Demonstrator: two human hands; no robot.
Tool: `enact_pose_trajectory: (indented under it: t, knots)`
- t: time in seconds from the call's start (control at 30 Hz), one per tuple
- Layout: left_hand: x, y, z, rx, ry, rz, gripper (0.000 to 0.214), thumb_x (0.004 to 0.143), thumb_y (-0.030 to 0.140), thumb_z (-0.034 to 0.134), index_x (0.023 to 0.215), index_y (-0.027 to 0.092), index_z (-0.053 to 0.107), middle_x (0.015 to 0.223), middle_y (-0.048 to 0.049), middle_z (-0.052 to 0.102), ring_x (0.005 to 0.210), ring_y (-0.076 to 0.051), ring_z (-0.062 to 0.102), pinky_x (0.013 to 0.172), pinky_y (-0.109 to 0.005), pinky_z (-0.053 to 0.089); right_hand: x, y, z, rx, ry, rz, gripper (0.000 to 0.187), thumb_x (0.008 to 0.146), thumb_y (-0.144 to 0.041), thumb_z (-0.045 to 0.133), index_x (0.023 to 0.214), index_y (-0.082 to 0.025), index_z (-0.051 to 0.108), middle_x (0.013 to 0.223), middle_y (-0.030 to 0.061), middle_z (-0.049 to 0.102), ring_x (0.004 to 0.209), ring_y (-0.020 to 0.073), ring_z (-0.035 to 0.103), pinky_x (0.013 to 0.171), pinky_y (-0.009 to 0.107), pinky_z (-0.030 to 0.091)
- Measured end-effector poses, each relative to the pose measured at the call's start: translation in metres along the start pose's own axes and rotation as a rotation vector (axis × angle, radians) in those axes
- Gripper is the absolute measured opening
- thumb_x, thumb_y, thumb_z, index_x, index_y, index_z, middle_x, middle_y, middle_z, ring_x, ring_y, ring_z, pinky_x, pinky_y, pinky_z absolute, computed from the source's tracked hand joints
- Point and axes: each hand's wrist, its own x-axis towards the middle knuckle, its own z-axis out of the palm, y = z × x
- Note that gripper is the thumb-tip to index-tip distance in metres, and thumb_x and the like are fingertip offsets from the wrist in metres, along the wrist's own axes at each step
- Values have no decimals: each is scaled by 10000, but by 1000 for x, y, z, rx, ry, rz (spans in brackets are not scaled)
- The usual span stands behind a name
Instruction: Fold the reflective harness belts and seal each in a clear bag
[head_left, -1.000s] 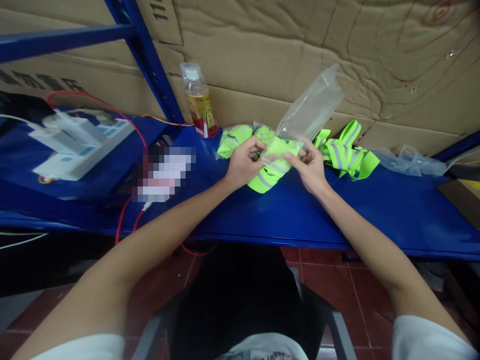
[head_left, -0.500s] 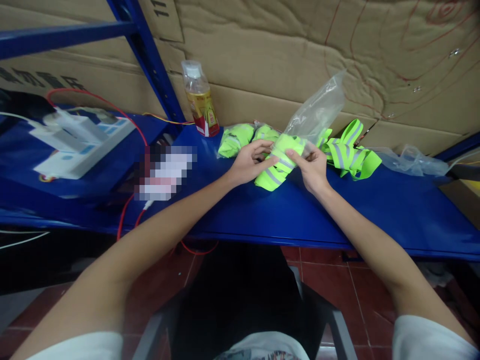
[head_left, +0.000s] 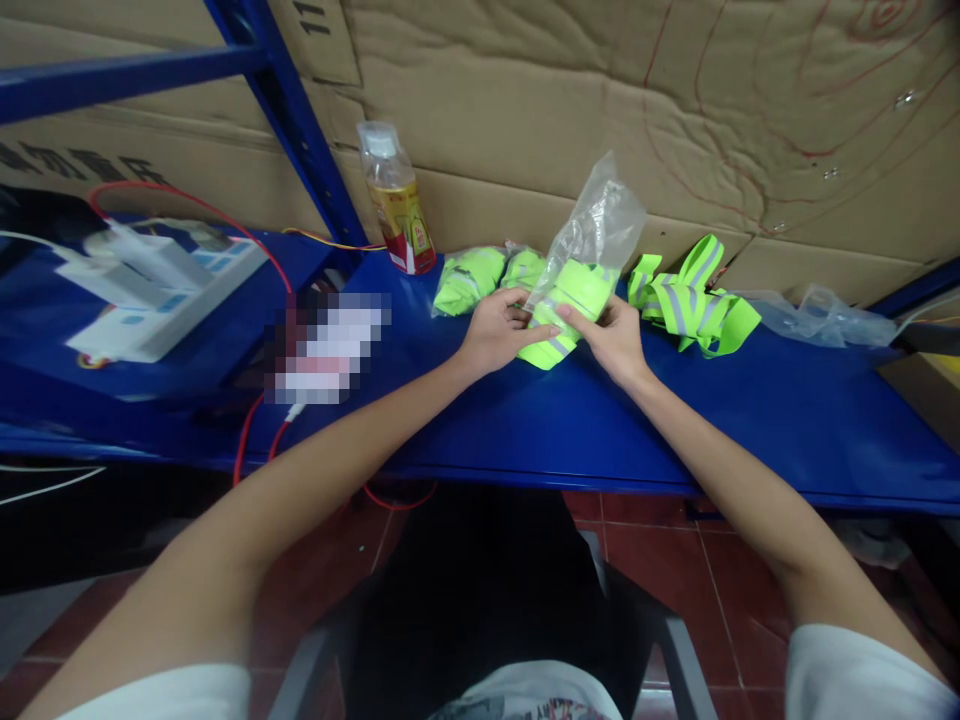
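Between my two hands is a folded neon-yellow reflective strap bundle with silver stripes, partly inside a clear plastic bag whose loose end points up and away from me. My left hand grips the bundle's left side, thumb laid across its front. On the right edge, my right hand pinches it with the thumb on top; its other fingers are hidden behind. Close behind my left hand lie two bagged neon bundles. Right of my right hand is a loose heap of the same reflective straps.
A drink bottle stands at the back against the cardboard. Left are a white power strip, red cables and a blurred-out item. More clear plastic lies at the right of the blue shelf.
The bag's loose end has swung left and now stands more upright. My right hand has shifted slightly left, and the bundle sits a little higher, with less of its lower end showing.
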Motion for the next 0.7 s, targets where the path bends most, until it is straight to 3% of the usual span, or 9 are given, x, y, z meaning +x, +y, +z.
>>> enact_pose_trajectory:
  t: [0.2,0.4,0.5,0.7]
  knots:
    - [-1,-4,-2,-42,74,-65,496,601,371,1040,950,163,756,956,-61,831,900,-202,787,891,-384,658,0,7,1,82,-98,178,670,593,-670,1013,1042,-220,802,1157,105,853,1118,354,801,1023,566,684]
    - [1,1,-8,-63,161,-126,578,599,321,1053,1043,162,719,1030,-77,816,940,-205,784,915,-385,659,-1,5,-1,174,-220,302,710,709,-735,930,1173,-231,745,1171,106,832,1102,323,813,886,514,752]
    - [4,3,-10,-73,202,-126,633,601,283,1053,1109,185,687,1026,-52,781,949,-190,773,928,-378,663,-3,5,2,199,-179,307,777,693,-726,941,1236,-219,715,1201,121,816,1101,337,812,830,513,767]
    - [8,7,-9,-136,138,-144,691,550,209,1072,1133,194,701,1053,-48,780,982,-185,782,927,-345,671,-2,6,3,227,-53,282,779,693,-731,930,1246,-229,707,1247,119,811,1161,353,793,834,518,762]
